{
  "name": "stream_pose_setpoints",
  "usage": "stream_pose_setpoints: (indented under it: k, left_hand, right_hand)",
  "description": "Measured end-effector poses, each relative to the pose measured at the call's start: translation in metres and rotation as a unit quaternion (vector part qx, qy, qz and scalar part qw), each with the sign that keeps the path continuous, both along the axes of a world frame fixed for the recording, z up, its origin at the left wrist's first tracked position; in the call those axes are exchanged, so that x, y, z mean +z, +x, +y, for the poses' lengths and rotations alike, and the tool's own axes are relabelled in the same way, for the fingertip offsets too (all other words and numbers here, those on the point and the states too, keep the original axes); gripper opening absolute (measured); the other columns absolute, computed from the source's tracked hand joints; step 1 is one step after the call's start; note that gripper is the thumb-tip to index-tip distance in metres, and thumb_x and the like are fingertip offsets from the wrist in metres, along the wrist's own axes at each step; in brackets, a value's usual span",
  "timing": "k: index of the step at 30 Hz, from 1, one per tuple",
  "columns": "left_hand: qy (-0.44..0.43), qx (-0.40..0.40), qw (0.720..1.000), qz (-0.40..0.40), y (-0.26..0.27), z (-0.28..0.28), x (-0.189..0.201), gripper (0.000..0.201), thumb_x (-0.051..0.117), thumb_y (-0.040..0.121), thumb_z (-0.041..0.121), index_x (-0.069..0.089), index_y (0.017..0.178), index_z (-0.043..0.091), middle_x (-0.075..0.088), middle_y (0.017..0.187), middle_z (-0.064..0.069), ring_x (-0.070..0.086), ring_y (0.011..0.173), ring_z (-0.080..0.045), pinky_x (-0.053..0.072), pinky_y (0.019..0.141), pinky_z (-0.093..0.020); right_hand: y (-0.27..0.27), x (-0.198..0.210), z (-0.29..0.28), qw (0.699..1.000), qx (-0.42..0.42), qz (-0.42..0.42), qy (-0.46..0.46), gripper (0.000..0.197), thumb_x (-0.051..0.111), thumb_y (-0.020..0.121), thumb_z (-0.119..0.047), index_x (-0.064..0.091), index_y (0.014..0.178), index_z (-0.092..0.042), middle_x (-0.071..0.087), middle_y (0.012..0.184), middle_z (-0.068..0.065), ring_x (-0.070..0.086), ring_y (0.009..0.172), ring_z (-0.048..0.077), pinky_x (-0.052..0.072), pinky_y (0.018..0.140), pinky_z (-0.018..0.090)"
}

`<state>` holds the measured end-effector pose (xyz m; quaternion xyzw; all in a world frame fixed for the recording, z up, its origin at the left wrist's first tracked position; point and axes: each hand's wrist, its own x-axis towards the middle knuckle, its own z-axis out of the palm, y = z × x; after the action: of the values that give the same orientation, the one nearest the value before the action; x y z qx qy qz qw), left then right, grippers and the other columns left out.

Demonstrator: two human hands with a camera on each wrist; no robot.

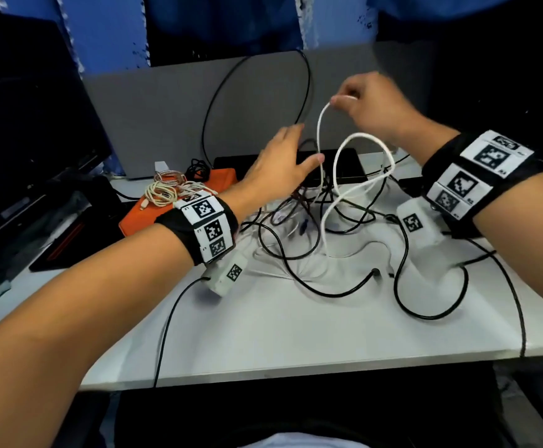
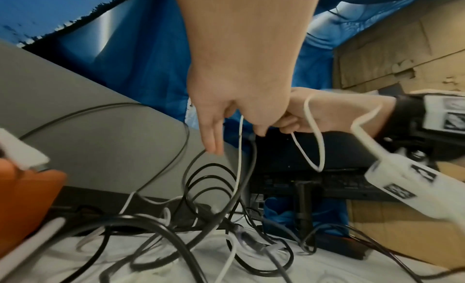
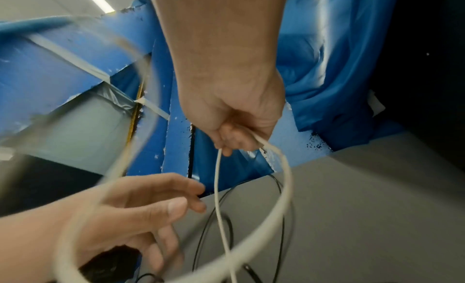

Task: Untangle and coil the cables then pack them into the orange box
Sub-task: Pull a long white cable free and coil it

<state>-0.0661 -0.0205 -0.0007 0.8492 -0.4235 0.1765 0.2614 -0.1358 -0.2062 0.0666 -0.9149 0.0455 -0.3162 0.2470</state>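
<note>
My right hand (image 1: 373, 105) is raised above the table and pinches a white cable (image 1: 318, 134) near its end. From there the cable hangs down into a tangle of black and white cables (image 1: 299, 221). In the right wrist view the fingers (image 3: 226, 140) curl round the white cable (image 3: 216, 178). My left hand (image 1: 283, 160) reaches over the tangle with straight fingers, its thumb touching the hanging cable. The cable (image 2: 240, 148) passes beside the left hand's fingers (image 2: 214, 140). The orange box (image 1: 154, 218) lies shut at the left, with coiled cables (image 1: 166, 189) on top.
A grey partition (image 1: 166, 108) stands behind the white table (image 1: 296, 318), with a black cable loop (image 1: 309, 76) rising against it. A dark monitor (image 1: 21, 124) stands at the left. A black device (image 1: 347, 163) lies behind the tangle. Black leads trail over the table's front edge.
</note>
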Motion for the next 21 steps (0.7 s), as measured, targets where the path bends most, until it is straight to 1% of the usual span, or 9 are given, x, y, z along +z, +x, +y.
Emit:
stream_pose_setpoints:
  k: [3,5,6,8,11,14,16,18,21]
  left_hand:
    - [-0.067,-0.013,0.997,-0.031,-0.027,-0.001,0.004,0.042,0.053,0.097,0.057,0.060,0.106,0.017,0.063,0.104,0.003,0.062,0.089,-0.019,0.053,0.080,-0.041]
    - [0.040,-0.066,0.993,0.095,-0.050,-0.005,0.009,0.055,0.047,0.096,0.068,0.067,0.094,0.017,0.073,0.086,0.004,0.069,0.078,-0.019,0.058,0.075,-0.038]
    - [0.130,-0.092,0.970,0.181,-0.058,-0.008,0.010,0.060,0.045,0.096,0.070,0.070,0.096,0.016,0.077,0.084,0.002,0.073,0.078,-0.020,0.060,0.076,-0.037]
    - [0.250,-0.143,0.900,0.328,-0.069,-0.011,0.007,0.062,0.044,0.098,0.067,0.071,0.108,0.011,0.079,0.092,-0.002,0.076,0.087,-0.025,0.060,0.085,-0.039]
    - [0.233,-0.228,0.810,0.488,-0.072,-0.005,0.007,0.065,0.035,0.104,0.060,0.066,0.116,0.004,0.077,0.106,-0.014,0.072,0.095,-0.030,0.053,0.097,-0.046]
    - [0.192,-0.292,0.753,0.557,-0.069,0.001,0.013,0.060,0.032,0.105,0.056,0.063,0.114,0.005,0.074,0.103,-0.017,0.069,0.098,-0.031,0.052,0.098,-0.047]
    - [0.226,-0.325,0.749,0.531,-0.071,0.005,0.017,0.054,0.035,0.105,0.051,0.062,0.116,0.006,0.072,0.096,-0.014,0.068,0.093,-0.031,0.053,0.096,-0.047]
    - [0.257,-0.352,0.757,0.487,-0.074,0.011,0.022,0.040,0.041,0.107,0.037,0.064,0.114,0.005,0.060,0.077,-0.005,0.062,0.076,-0.025,0.055,0.086,-0.043]
    - [0.155,-0.337,0.802,0.468,-0.073,0.021,0.040,0.031,0.042,0.110,0.028,0.063,0.099,0.008,0.035,0.063,0.005,0.041,0.056,-0.015,0.052,0.062,-0.031]
  right_hand:
    - [0.010,0.004,-0.002,0.998,-0.050,0.012,0.021,0.023,0.063,0.101,-0.033,0.072,0.099,-0.012,0.066,0.092,0.006,0.059,0.087,0.019,0.039,0.075,0.028]
    - [0.013,0.002,-0.001,0.997,-0.067,0.015,0.030,0.023,0.062,0.101,-0.032,0.072,0.100,-0.012,0.065,0.092,0.006,0.059,0.088,0.020,0.038,0.074,0.028]
    - [0.015,0.001,-0.001,0.997,-0.073,0.013,0.035,0.022,0.062,0.102,-0.032,0.072,0.101,-0.012,0.065,0.092,0.006,0.059,0.088,0.020,0.038,0.073,0.027]
    - [0.016,0.000,0.001,0.997,-0.075,0.016,0.033,0.021,0.060,0.102,-0.032,0.072,0.102,-0.014,0.064,0.094,0.004,0.059,0.090,0.020,0.038,0.074,0.027]
    - [0.015,-0.001,0.005,0.997,-0.066,0.034,0.006,0.021,0.060,0.102,-0.031,0.072,0.107,-0.015,0.068,0.105,0.005,0.060,0.099,0.021,0.037,0.078,0.026]
    - [0.016,-0.004,-0.002,0.996,-0.064,0.060,-0.008,0.021,0.060,0.102,-0.030,0.073,0.108,-0.014,0.071,0.115,0.009,0.063,0.110,0.027,0.038,0.080,0.026]
    - [0.016,-0.004,-0.012,0.995,-0.077,0.058,0.010,0.019,0.061,0.102,-0.029,0.073,0.107,-0.014,0.071,0.115,0.010,0.065,0.106,0.026,0.039,0.078,0.026]
    - [0.014,-0.001,-0.021,0.994,-0.095,0.048,0.020,0.018,0.062,0.101,-0.027,0.073,0.107,-0.013,0.071,0.113,0.009,0.064,0.108,0.026,0.039,0.079,0.026]
    - [0.012,-0.002,-0.034,0.992,-0.081,0.096,0.003,0.018,0.064,0.100,-0.030,0.071,0.102,-0.014,0.067,0.102,0.006,0.062,0.101,0.025,0.041,0.081,0.028]
